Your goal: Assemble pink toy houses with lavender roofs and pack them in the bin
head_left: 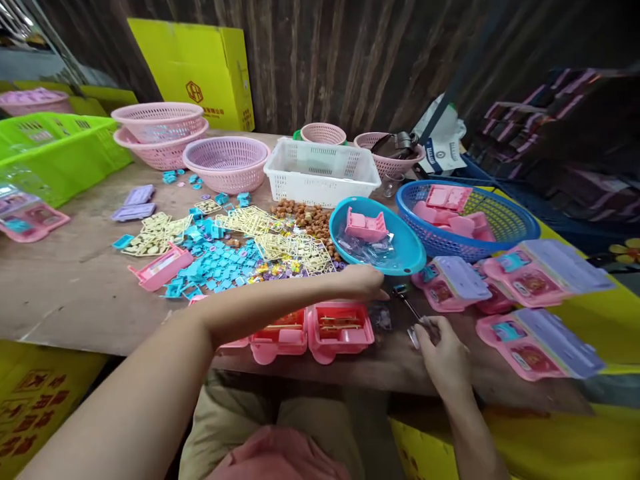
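My left hand (364,283) reaches across to the right, over the table at the near rim of a turquoise basin (407,257). Its fingers bend downward and are mostly hidden. My right hand (444,353) has thumb and fingers closed at a small clear plastic piece (413,337). A thin dark rod-like tool (410,305) with a bluish head runs toward those fingertips; whether they grip it too is unclear. Open pink toy cases (343,323) stand below my left forearm. Clear parts (383,317) lie beside them. A pink toy part (367,224) and clear pieces rest in the basin.
Turquoise pieces (220,263), cream part frames (295,247) and brown pieces (305,220) are heaped mid-table. Pink-and-lilac toy cases (543,343) lie right, below a blue basket (450,250). A white basket (323,190), pink baskets (225,177) and a green crate (65,167) line the back.
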Action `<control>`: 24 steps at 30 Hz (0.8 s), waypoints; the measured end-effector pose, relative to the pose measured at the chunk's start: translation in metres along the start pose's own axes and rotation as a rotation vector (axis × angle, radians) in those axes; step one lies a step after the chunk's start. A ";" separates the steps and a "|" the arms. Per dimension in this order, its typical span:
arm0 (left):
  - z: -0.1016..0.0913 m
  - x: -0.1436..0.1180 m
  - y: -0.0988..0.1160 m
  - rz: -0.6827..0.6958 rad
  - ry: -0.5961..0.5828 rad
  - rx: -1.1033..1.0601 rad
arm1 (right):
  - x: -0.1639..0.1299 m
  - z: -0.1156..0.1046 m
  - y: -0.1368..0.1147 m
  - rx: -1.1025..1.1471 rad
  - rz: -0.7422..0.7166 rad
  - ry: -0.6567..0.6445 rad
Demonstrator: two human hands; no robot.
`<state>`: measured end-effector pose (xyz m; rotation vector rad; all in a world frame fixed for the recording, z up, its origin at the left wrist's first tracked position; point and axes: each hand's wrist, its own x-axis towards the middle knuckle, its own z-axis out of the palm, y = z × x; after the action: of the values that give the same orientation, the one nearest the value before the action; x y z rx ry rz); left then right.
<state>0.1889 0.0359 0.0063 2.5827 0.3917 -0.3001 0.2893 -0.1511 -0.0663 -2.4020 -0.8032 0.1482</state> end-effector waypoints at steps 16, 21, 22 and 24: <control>0.023 -0.076 -0.044 0.119 -0.022 0.075 | -0.052 0.021 -0.041 0.397 -0.142 -0.018; 0.018 -0.070 -0.052 0.138 -0.011 0.028 | -0.050 0.030 -0.054 0.219 -0.294 0.123; 0.018 -0.068 -0.053 0.144 -0.006 0.020 | -0.048 0.032 -0.056 0.166 -0.333 0.153; 0.018 -0.066 -0.054 0.154 0.002 -0.002 | -0.045 0.036 -0.059 0.100 -0.380 0.187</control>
<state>0.1072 0.0575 -0.0148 2.5932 0.1927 -0.2422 0.2121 -0.1209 -0.0657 -2.0900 -1.1143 -0.1805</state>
